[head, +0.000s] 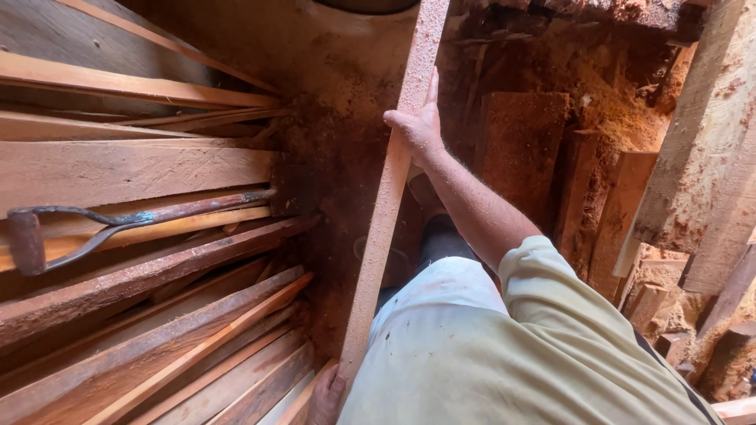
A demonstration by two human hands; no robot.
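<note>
Hands on long, pale, sawdust-coated wooden plank (390, 197), running six to twelve o'clock: right hand (416, 126) fingers wrapped on its far stretch, left hand (325, 397) gripping near end. Could slip, dusty, onto stacked reddish boards (142, 169) bearing rusty iron hook tool (110, 224) at nine.

Left hand (325, 397) cut off by the frame's bottom edge.

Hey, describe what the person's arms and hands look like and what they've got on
Both hands are bare, with no gloves, rings or watch showing. The right hand leads into a bare forearm, with a loose, pale yellowish short sleeve near the elbow. Only part of the left hand shows at the bottom edge; its arm is hidden.
</note>
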